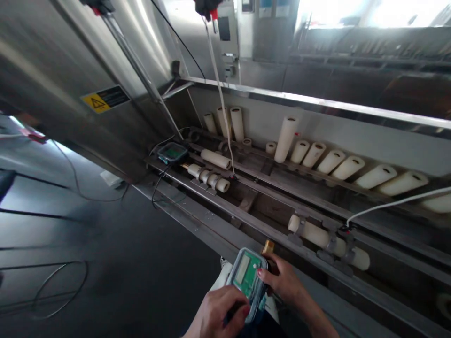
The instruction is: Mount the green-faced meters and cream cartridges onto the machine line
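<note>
Low in the middle of the view is a clear-cased electronic meter (247, 272) with a green circuit board and a small pale display. My right hand (283, 281) grips its right side, the thumb lying across the face. At the lower left edge, my left hand (221, 312) closes round the case with its fingers curled; part of that grip is hidden. Just beyond the meter's upper right corner a brass-coloured fitting (268, 247) shows beside my right fingers. How it joins the meter cannot be made out.
A second cased meter (172, 152) rests on the metal frame at the left. Clamped cream tubes (208, 178) and a longer cream tube (329, 239) lie along the rails. Several cream cylinders (286, 138) lean at the back wall. A white cable (221, 94) hangs down.
</note>
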Demonstrator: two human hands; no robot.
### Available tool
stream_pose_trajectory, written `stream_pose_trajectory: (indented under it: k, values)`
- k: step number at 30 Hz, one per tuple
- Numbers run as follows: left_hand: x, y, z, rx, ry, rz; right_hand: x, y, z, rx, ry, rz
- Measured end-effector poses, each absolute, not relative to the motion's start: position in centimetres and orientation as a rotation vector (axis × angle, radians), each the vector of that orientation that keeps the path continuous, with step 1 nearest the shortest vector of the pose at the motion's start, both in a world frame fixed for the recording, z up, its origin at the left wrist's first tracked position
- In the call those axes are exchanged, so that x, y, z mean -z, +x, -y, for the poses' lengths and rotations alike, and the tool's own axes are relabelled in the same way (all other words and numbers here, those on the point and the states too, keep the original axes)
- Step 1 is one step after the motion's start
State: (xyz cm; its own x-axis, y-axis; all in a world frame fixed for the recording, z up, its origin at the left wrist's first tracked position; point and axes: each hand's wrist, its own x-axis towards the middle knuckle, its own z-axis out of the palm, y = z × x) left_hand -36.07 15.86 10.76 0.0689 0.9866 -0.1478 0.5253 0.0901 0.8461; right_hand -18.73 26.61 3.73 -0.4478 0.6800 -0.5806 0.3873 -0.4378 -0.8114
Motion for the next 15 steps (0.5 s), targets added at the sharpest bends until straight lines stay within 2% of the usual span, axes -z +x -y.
stream_pose_trajectory:
  k: [3, 6, 10, 15]
  values:
    - [-10.8, -36.7, -15.3, -0.86, 1.761, -1.53, -5.8, -20.6, -27.3, -2.069, -1.305, 1.357]
    - [-10.5, -37.0, -15.7, -0.907, 1.837, -1.457, -7.3, -21.7, -29.1, -2.002, -1.202, 1.287]
    - [-9.0, -36.2, -17.7, -0.991, 1.675, -1.437, -7.5, -20.8, -32.6, -1.803, -1.271, 1.367]
    - [-5.9, -34.9, -19.0, -0.907, 1.324, -1.293, -6.6, -17.7, -37.1, -1.637, -1.459, 1.473]
